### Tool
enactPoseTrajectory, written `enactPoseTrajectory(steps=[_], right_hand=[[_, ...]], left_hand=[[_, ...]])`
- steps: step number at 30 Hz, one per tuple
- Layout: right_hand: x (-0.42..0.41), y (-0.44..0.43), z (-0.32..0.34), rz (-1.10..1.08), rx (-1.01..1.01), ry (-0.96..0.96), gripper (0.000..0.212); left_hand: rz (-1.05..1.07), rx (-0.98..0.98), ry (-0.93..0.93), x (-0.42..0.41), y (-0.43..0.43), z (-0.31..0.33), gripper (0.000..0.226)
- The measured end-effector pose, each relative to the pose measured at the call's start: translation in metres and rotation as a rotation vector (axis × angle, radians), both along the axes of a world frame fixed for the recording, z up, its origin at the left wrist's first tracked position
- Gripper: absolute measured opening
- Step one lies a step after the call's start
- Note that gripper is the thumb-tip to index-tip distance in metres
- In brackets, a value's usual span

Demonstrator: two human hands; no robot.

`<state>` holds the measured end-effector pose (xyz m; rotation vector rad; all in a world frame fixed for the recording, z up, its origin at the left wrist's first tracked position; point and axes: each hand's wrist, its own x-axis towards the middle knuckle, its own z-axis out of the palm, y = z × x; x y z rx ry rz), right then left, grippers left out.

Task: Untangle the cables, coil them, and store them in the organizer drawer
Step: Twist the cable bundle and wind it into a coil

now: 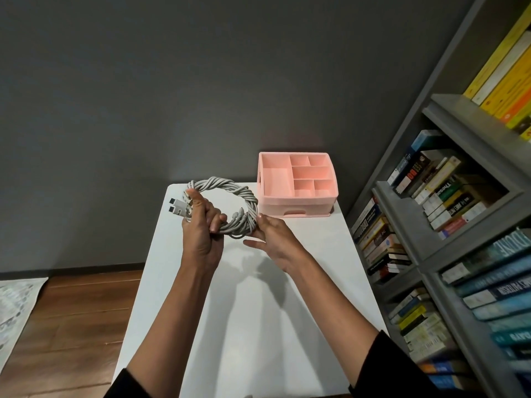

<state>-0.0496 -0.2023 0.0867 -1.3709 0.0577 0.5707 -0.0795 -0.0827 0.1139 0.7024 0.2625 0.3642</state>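
Observation:
A ring of grey-white cables, wound and twisted into one coil, is held up above the white table. My left hand grips the coil's left side, its thumb pressing the white USB plugs that stick out to the left. My right hand touches the coil's lower right edge with its fingertips, fingers mostly extended. The pink organizer stands at the table's far right corner, with open top compartments and a shut drawer in its front.
A grey bookshelf packed with books runs along the right, close to the table's edge. A dark grey wall is behind. Wooden floor and a patterned mat lie to the left.

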Motion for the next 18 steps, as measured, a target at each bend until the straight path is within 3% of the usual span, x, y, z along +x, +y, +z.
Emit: enactPoseTrajectory(steps=[6,10,15,18], right_hand=[[0.001,0.012,-0.005,-0.061,-0.310,-0.278,0.030],[-0.003,0.008,-0.011,-0.089,-0.549,-0.595,0.026],[-0.002,-0.002,-0.015,0.107,-0.632,-0.734,0.020],[-0.002,0.001,-0.021,0.003,-0.651,-0.800,0.022]], left_hand=[[0.034,-0.035,-0.002,0.004,0.002,0.002,0.036],[0.058,-0.092,0.023,0.006,0.005,0.003,0.044],[0.073,-0.119,0.056,0.005,0.006,0.003,0.045],[0.068,-0.146,0.054,0.007,0.004,0.004,0.046]])
